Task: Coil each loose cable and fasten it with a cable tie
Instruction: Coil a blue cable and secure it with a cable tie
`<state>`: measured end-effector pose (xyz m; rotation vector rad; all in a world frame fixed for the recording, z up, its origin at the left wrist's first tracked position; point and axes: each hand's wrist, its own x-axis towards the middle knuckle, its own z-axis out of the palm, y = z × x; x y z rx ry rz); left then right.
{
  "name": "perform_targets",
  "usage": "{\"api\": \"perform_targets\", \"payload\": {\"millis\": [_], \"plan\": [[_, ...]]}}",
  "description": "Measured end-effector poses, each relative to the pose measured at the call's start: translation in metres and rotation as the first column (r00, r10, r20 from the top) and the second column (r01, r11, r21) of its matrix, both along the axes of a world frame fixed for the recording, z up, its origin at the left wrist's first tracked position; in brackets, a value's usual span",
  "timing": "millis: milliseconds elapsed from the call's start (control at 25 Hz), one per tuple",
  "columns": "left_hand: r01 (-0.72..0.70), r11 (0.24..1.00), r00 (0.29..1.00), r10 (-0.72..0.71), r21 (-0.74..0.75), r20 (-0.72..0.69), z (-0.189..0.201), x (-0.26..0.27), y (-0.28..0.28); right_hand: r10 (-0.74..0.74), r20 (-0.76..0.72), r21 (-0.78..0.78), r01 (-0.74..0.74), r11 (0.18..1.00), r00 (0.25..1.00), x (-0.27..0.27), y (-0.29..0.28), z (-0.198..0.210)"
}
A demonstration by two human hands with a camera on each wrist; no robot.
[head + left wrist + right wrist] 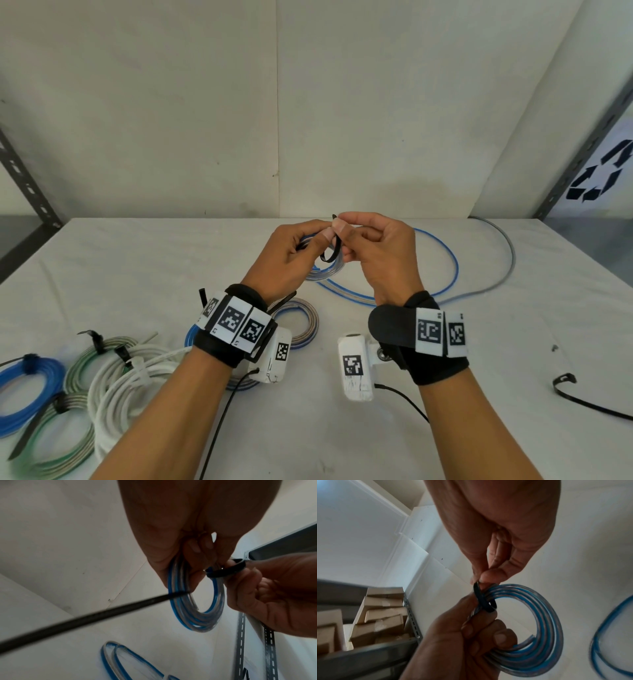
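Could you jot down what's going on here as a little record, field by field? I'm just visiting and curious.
Activity: fastening a coiled cable with a tie
Left hand: grips the blue and clear coil
Right hand: pinches the black cable tie looped round the coil
Already tied: blue, green and white coils at the left of the table
Loose: grey cable at the far right
Spare: another black tie at the right edge

Wrist bands (230, 346): black, both wrists
Markers (441, 331): black-and-white square codes
Cameras (356, 366): white housings, black cables
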<state>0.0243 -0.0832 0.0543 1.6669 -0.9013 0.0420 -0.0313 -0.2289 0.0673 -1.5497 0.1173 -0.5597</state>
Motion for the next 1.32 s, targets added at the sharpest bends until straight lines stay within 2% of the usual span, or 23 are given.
{"api": "perform_targets", "payload": {"millis": [160, 280, 520, 680, 840, 880, 960, 1040, 1120, 1320], "plan": [[-0.002, 1.0, 1.0, 0.002, -0.012, 0.001, 0.002, 0.003, 0.003, 0.108, -0.127, -0.041, -0.114, 0.993, 0.986, 0.003, -0.008, 0.01], [0.001, 1.0, 1.0, -0.001, 0.008, -0.028, 0.005, -0.001, 0.002, 0.096, -0.118, 0.026, -0.094, 0.995, 0.988, 0.004, -0.012, 0.01], [0.1, 0.994, 0.982, -0.091, 0.049, -0.166, 0.011, -0.021, -0.007, -0.206, 0.013, 0.072, 0.205, 0.976, 0.978, 0.016, -0.02, 0.001], [0.09, 0.996, 0.967, -0.089, -0.004, -0.239, 0.009, -0.021, -0.012, -0.245, 0.014, 0.122, 0.241, 0.963, 0.97, 0.019, -0.026, -0.005], [0.021, 0.995, 0.939, -0.053, -0.096, -0.341, 0.013, -0.016, -0.005, -0.179, -0.014, 0.01, 0.179, 0.984, 0.984, 0.017, -0.02, 0.0], [0.02, 0.993, 0.932, -0.061, -0.118, -0.357, 0.015, -0.016, -0.003, -0.173, -0.009, -0.096, 0.171, 0.981, 0.985, 0.015, -0.019, 0.002], [0.024, 0.986, 0.92, -0.087, -0.167, -0.381, 0.02, -0.014, 0.0, -0.112, 0.073, -0.363, 0.131, 0.923, 0.991, 0.009, -0.014, 0.009], [0.021, 0.98, 0.908, -0.101, -0.197, -0.406, 0.025, -0.01, 0.006, 0.08, 0.15, -0.487, 0.004, 0.874, 0.985, 0.0, -0.005, 0.017], [0.024, 0.977, 0.9, -0.113, -0.21, -0.422, 0.03, -0.009, 0.012, 0.221, 0.142, -0.514, -0.119, 0.85, 0.965, -0.006, 0.005, 0.024], [0.031, 0.968, 0.87, -0.15, -0.251, -0.47, 0.039, -0.008, 0.023, 0.35, 0.07, -0.468, -0.279, 0.839, 0.934, -0.011, 0.013, 0.029]]}}
